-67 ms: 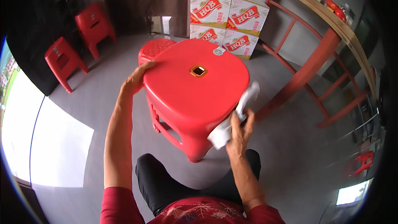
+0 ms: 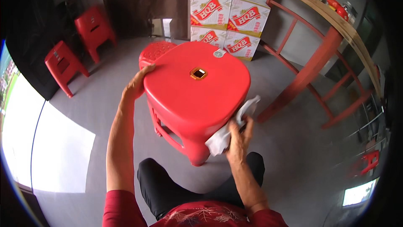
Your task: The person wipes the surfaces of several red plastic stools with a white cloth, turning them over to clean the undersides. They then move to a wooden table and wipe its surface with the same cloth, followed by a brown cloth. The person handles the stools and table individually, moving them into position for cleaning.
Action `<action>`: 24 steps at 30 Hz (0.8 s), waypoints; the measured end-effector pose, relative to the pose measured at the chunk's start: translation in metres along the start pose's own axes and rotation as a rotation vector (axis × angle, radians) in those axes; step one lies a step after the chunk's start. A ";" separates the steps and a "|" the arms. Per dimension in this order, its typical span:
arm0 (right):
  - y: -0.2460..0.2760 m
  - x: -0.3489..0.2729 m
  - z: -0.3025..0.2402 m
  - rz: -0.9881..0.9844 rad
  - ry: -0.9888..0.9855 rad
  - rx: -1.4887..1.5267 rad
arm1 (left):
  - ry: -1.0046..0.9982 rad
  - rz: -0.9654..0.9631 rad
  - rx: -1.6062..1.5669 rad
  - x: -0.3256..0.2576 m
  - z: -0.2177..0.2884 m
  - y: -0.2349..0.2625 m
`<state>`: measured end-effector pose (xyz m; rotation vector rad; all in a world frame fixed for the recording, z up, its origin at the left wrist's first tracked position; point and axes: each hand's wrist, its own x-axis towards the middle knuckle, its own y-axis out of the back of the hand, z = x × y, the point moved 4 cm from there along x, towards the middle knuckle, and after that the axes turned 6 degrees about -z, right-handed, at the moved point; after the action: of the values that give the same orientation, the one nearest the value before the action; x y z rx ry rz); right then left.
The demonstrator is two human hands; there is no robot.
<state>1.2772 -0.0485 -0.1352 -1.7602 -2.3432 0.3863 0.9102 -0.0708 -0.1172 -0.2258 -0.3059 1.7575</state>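
Note:
In front of me a red plastic stool (image 2: 184, 101) stands upright, with a gold-rimmed hole in its seat and a small round sticker near the far edge. My left hand (image 2: 138, 81) grips the stool's left edge, fingers partly hidden against its side. A crumpled white cloth (image 2: 218, 141) is bunched in my closed right hand (image 2: 239, 139), which holds it against the stool's near right side. Part of the cloth sticks up loosely above the fingers.
Another red stool (image 2: 158, 49) stands just behind mine, partly covered. Two more red stools (image 2: 65, 65) are at the far left. Stacked cartons (image 2: 210, 10) stand by the back wall, and a wooden-topped table (image 2: 352, 38) with red legs is at right.
My right hand has shifted slightly down and left with the cloth, whose upper end now hangs lower. My left hand keeps its hold on the stool's edge.

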 end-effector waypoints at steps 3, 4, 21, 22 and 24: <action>-0.003 -0.006 0.013 -0.094 0.105 0.064 | 0.054 0.094 -0.034 0.003 -0.011 -0.009; -0.007 -0.006 0.010 -0.091 0.096 -0.004 | 0.039 0.137 -0.041 -0.001 -0.009 -0.011; 0.004 -0.015 -0.040 -0.129 -0.196 -0.063 | 0.263 0.245 0.309 -0.065 -0.003 -0.024; 0.002 -0.015 -0.043 -0.113 -0.242 -0.065 | 0.307 0.212 0.322 -0.058 0.005 -0.027; -0.001 -0.012 -0.047 -0.079 -0.323 -0.063 | 0.442 0.188 0.370 -0.041 0.023 -0.035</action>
<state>1.2940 -0.0552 -0.0901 -1.7373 -2.6607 0.6328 0.9436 -0.1059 -0.0846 -0.3736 0.3682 1.8555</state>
